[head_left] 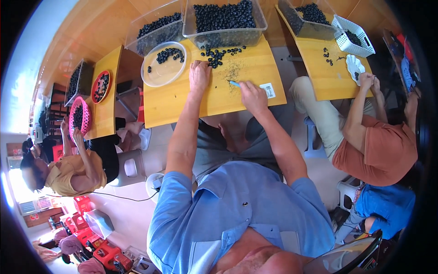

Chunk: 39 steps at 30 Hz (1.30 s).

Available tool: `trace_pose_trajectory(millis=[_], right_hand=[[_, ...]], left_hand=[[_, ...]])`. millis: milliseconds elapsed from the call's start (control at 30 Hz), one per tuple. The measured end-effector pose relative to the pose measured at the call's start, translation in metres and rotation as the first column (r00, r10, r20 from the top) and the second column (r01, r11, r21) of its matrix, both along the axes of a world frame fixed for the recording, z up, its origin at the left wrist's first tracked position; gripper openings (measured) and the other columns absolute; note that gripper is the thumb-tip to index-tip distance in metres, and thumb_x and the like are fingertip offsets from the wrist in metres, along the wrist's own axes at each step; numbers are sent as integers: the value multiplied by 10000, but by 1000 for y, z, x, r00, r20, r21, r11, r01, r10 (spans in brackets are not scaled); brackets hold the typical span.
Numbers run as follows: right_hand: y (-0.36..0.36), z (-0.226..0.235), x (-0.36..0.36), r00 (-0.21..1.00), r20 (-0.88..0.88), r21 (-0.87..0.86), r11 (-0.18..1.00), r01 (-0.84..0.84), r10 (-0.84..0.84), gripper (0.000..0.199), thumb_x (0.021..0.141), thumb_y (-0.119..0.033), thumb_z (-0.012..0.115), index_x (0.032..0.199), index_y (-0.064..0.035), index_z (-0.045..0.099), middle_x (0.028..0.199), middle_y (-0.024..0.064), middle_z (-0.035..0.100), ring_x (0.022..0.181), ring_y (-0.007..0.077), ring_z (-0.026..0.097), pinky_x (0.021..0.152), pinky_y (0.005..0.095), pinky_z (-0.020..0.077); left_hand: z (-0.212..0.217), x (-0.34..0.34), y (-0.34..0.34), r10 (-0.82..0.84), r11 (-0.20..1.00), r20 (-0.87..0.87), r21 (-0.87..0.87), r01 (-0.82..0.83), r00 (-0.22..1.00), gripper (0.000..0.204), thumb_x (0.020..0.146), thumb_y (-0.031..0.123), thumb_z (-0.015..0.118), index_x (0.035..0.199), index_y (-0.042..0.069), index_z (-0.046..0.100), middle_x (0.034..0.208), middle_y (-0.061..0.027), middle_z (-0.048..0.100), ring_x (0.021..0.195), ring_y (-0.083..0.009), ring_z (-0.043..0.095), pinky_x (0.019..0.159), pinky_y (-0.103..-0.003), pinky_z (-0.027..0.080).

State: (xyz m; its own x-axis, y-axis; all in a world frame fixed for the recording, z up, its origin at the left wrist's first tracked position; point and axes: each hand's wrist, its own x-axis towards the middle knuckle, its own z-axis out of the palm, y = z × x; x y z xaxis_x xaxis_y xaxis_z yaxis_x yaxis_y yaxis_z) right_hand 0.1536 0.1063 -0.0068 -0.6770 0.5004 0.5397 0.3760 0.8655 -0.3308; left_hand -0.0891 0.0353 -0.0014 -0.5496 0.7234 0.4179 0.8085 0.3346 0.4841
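Note:
On the yellow table point(164, 107), my left hand point(199, 75) is palm down with its fingers drawn together. Its fingertips reach the near edge of a loose pile of dark, round, berry-like balls point(215, 60); whatever they pinch is hidden. My right hand point(253, 97) grips a slim light-blue tool point(234, 83), whose dark tip points left at the tabletop. Dark crumbs point(233, 72) are scattered between the hands. A round clear plastic lid point(155, 75) left of my left hand carries more balls. By my right hand lies a white printed card point(268, 90).
Behind the pile stand a clear bin point(223, 37) and another clear bin point(150, 34), both with dark balls. Right, a person in rust-brown handles something over a white dish point(353, 64), near a white basket point(349, 43). Left, another person holds a pink basket point(86, 119).

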Motion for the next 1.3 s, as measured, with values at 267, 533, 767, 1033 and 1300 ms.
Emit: trace_pose_trajectory(millis=[267,533,767,1033,1300], right_hand=[[0,0,1,1000,-22,-3,1000,-12,12,201,880,-75,631,1076,-95,676,856,85,653,747,306,708,627,454,574],[2,3,1,999,-7,-20,999,-34,34,205,888,-82,626,1084,-85,683,859,94,652,755,313,709,638,463,578],[-1,5,0,1000,-3,-27,1000,-8,8,205,886,-80,625,1078,-85,693,863,95,676,747,324,720,638,470,585],[0,6,-2,1000,-3,-46,999,-17,17,205,878,-74,625,1072,-81,688,880,97,689,761,332,722,650,472,588],[-2,6,3,1000,31,-79,997,7,-5,220,873,-73,625,1084,-93,686,919,94,701,801,331,721,686,475,589]], left_hand=[[12,23,-16,151,986,285,27,-165,946,196,808,156,794,909,4,723,858,-148,720,797,-308,708,763,-415,564],[7,41,-42,81,996,174,-56,-73,981,218,795,157,801,948,19,731,848,-129,735,788,-295,728,746,-405,577],[17,41,-46,-93,995,54,-19,94,994,321,799,142,813,1097,34,759,960,-173,724,893,-344,717,822,-433,572],[19,40,-47,-101,990,130,-90,113,986,229,852,130,783,1049,14,766,972,-191,727,856,-354,721,793,-426,577],[11,59,-47,-5,993,375,110,-39,927,181,885,90,778,1044,4,769,950,-148,753,807,-216,739,749,-343,583]])
